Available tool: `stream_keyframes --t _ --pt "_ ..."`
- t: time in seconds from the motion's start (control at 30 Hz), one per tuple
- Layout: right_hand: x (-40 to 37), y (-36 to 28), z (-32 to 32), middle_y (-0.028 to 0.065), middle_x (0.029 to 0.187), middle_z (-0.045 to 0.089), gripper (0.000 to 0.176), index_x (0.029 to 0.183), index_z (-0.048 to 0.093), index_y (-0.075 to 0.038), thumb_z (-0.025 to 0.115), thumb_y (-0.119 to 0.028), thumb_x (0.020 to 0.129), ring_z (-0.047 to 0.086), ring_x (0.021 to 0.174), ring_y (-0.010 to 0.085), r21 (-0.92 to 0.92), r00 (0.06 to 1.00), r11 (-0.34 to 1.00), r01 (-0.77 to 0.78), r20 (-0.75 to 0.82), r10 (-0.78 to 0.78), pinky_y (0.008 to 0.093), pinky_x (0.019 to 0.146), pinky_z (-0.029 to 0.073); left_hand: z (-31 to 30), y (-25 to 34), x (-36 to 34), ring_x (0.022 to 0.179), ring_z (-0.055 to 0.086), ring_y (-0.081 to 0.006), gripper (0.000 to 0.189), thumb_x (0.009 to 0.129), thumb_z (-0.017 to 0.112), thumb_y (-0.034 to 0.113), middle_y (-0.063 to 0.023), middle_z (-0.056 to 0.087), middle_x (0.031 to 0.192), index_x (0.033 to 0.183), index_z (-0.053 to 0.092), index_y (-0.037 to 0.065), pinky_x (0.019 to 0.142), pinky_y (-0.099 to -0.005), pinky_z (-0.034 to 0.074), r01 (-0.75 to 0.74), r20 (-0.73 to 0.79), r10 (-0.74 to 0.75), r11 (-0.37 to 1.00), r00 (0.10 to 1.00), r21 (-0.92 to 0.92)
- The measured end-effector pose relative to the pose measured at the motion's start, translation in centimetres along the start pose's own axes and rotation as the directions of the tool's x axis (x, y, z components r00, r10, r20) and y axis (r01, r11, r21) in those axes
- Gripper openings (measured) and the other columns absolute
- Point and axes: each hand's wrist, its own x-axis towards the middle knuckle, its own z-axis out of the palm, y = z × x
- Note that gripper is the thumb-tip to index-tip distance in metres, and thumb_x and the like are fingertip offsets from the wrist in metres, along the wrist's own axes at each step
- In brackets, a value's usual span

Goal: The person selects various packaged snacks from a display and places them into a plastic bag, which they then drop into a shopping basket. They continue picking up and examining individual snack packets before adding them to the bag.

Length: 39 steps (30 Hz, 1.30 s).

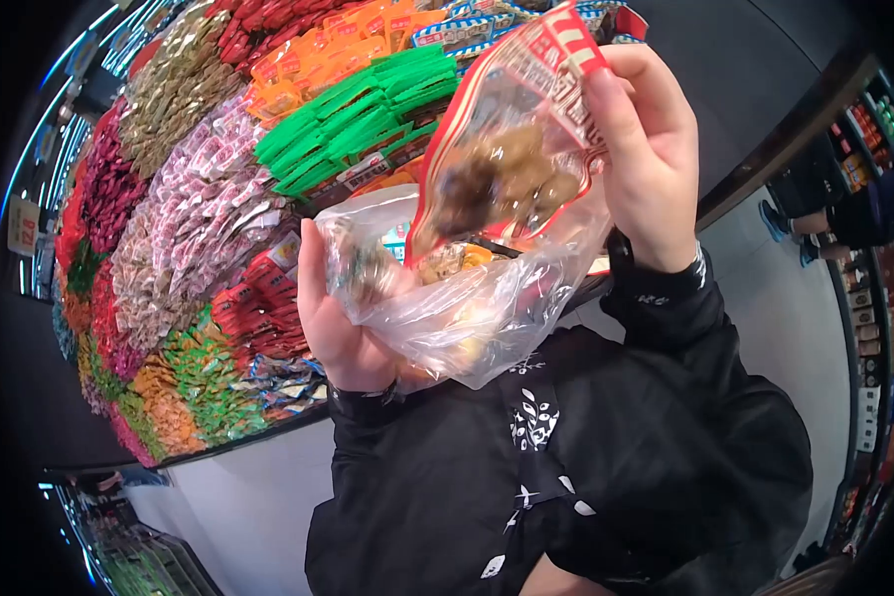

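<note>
My right hand [658, 164] pinches the top corner of a snack packet [521, 164], holding it up in front of me. The packet is see-through with a red and cream border, and brown pieces show inside. Below it, a thin clear plastic bag [487, 338] hangs open with several wrapped snacks in it. My left hand [343, 333] holds this bag at its left side, thumb up, its other fingers partly hidden by the plastic. The lower tip of the packet overlaps the bag's mouth.
A sloping display of wrapped snacks fills the left and back, with green packets [358, 119], orange packets [318, 60] and pink-white wrapped pieces [204, 204]. A price sign [23, 226] stands at far left. At right, a person's legs [815, 214] show beside stocked shelves [869, 338].
</note>
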Motion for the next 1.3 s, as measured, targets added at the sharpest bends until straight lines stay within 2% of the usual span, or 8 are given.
stream_keyframes --t 0.1,0.33,0.5,0.63,0.77,0.87,0.97,1.3 --pt "-0.2 1.2 -3.1 0.0053 0.088 0.063 0.019 0.099 0.050 -0.003 0.046 -0.021 0.096 0.064 0.077 0.0116 -0.003 0.996 0.996 -0.086 -0.035 0.086 0.0244 0.068 0.053 -2.1 0.3 0.4 0.066 0.061 -0.0214 0.040 0.096 0.038 0.040 -0.0084 0.063 0.086 0.102 0.058 0.006 0.052 -0.0332 0.049 0.016 0.066 -0.022 0.996 0.998 0.088" --pt "-1.8 1.6 -9.2 0.0049 0.094 0.064 0.017 0.103 0.051 -0.005 0.048 -0.020 0.095 0.065 0.081 0.0115 0.234 0.935 0.921 -0.311 -0.100 0.341 0.0211 0.062 0.054 0.6 -4.8 0.7 0.068 0.063 -0.0248 0.037 0.095 0.042 0.031 -0.0148 0.062 0.094 0.115 0.048 0.000 0.056 -0.0367 0.052 -0.216 -0.163 0.296 0.899 0.941 0.381" --pt "-0.9 1.4 -18.8 0.0070 0.102 0.063 0.025 0.111 0.053 0.000 0.056 -0.014 0.090 0.062 0.089 0.0106 0.325 0.901 0.850 -0.415 0.016 0.434 0.0267 0.074 0.055 -0.5 -8.6 -1.1 0.084 0.063 -0.0243 0.062 0.087 0.059 0.029 -0.0207 0.059 0.104 0.132 0.034 -0.007 0.077 -0.0370 0.053 -0.373 0.243 0.784 -0.016 0.571 0.928" --pt "-1.0 1.5 -24.8 0.0102 0.103 0.064 0.027 0.112 0.054 0.002 0.058 -0.010 0.088 0.062 0.093 0.0140 0.222 0.870 0.853 -0.472 -0.038 0.492 0.0283 0.083 0.051 -0.1 -13.0 -2.6 0.089 0.061 -0.0230 0.064 0.085 0.062 0.030 -0.0191 0.060 0.104 0.130 0.038 -0.007 0.080 -0.0356 0.051 -0.136 0.130 0.964 -0.101 0.230 0.986" --pt "-0.5 3.3 -28.0 0.0092 0.100 0.065 0.028 0.112 0.055 0.004 0.058 -0.008 0.087 0.061 0.090 0.0118 0.038 0.881 0.881 -0.471 -0.030 0.472 0.0266 0.080 0.050 1.8 -14.2 -4.8 0.086 0.060 -0.0221 0.066 0.082 0.066 0.028 -0.0177 0.058 0.107 0.130 0.037 -0.007 0.074 -0.0335 0.051 -0.160 -0.240 0.969 0.246 0.055 0.956" --pt "-0.2 5.7 -28.4 0.0078 0.094 0.066 0.023 0.107 0.059 0.004 0.057 -0.005 0.086 0.060 0.083 0.0084 -0.289 0.918 0.886 -0.361 0.057 0.393 0.0246 0.075 0.049 2.3 -18.8 -2.8 0.063 0.050 -0.0167 0.055 0.081 0.062 0.034 -0.0124 0.051 0.091 0.117 0.040 -0.002 0.054 -0.0289 0.041 -0.065 -0.020 0.997 0.016 -0.074 0.998" --pt "-0.9 7.3 -26.6 0.0120 0.084 0.067 0.021 0.101 0.062 0.001 0.057 -0.004 0.081 0.065 0.073 0.0186 -0.600 0.932 0.772 -0.210 0.117 0.344 0.0278 0.066 0.050 6.0 -20.1 0.0 0.042 0.032 -0.0118 0.027 0.094 0.040 0.032 -0.0027 0.039 0.055 0.086 0.050 0.008 0.040 -0.0274 0.026 -0.173 -0.219 0.953 0.184 -0.209 0.967" --pt "-1.7 11.6 -26.8 0.0148 0.070 0.059 0.007 0.082 0.060 -0.005 0.056 -0.008 0.076 0.059 0.072 0.0328 -0.823 0.864 0.530 0.203 0.406 0.300 0.0422 0.064 0.047 7.1 -19.9 -1.6 0.036 0.028 -0.0107 0.032 0.097 0.036 0.031 -0.0012 0.037 0.048 0.080 0.052 0.009 0.037 -0.0271 0.023 -0.452 -0.373 0.912 0.408 0.167 0.793"
